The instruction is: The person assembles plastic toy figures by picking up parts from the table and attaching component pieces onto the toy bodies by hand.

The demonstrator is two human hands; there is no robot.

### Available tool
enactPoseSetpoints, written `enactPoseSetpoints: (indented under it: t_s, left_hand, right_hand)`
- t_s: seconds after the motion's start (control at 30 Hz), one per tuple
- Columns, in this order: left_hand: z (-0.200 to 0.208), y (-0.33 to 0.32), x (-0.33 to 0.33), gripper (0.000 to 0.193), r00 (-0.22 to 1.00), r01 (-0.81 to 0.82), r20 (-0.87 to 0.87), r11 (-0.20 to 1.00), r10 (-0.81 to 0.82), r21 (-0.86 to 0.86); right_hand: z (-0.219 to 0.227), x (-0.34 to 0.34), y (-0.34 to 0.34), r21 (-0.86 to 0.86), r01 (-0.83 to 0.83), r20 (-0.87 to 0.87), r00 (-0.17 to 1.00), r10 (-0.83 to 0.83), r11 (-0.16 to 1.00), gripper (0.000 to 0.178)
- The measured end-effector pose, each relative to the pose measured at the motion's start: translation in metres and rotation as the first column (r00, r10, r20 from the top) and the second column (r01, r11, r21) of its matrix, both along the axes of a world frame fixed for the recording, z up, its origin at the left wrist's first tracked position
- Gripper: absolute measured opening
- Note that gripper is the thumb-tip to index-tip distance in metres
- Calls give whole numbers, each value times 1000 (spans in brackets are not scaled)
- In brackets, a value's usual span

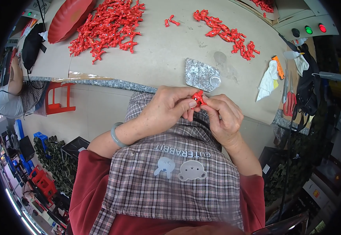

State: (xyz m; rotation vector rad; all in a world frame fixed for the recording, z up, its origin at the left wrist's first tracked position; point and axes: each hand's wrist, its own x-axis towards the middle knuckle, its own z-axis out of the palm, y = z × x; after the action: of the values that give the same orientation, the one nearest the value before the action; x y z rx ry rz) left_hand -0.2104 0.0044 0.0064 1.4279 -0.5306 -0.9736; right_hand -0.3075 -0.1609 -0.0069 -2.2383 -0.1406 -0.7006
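Note:
Between my two hands, just off the table's near edge, is a small red plastic figure (198,99). My left hand (171,102) pinches it between thumb and fingers, a bracelet on that wrist. From the other side, the thumb and fingertips of my right hand (222,113) are closed on the same figure. Fingers cover much of it, so its full shape is hidden. Right beyond my hands lies a speckled grey stone slab (197,74) with a small clear round dish (215,81) on its corner.
A big heap of red figures (109,27) lies far left beside a red basin (69,19). A loose row of similar figures (226,34) and a few pieces (172,21) lie farther back. At right are a white cloth (268,80), an orange tool (278,67) and red-handled scissors (289,102).

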Motion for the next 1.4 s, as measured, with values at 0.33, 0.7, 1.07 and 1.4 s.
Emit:
enactPoseSetpoints:
  t_s: [0.33, 0.7, 1.07, 1.4]
  left_hand:
    - [-1, 0, -8, 20, 990, -14, 139, 1000, 17, -18]
    - [1, -1, -8, 19, 988, -24, 149, 999, 28, -28]
    - [-4, -1, -6, 20, 984, -53, 167, 996, 64, -68]
    - [-14, 0, 5, 27, 687, -108, 677, 959, 263, -263]
  right_hand:
    - [-3, -6, 7, 57, 33, 5, 999, -33, 998, 12]
    - [-7, -7, 8, 86, 39, 3, 999, -39, 996, 14]
    - [-4, 0, -3, 56, -16, 9, 1000, 16, 998, 17]
    - [-3, -2, -1, 366, -59, -77, 993, 93, 929, 30]
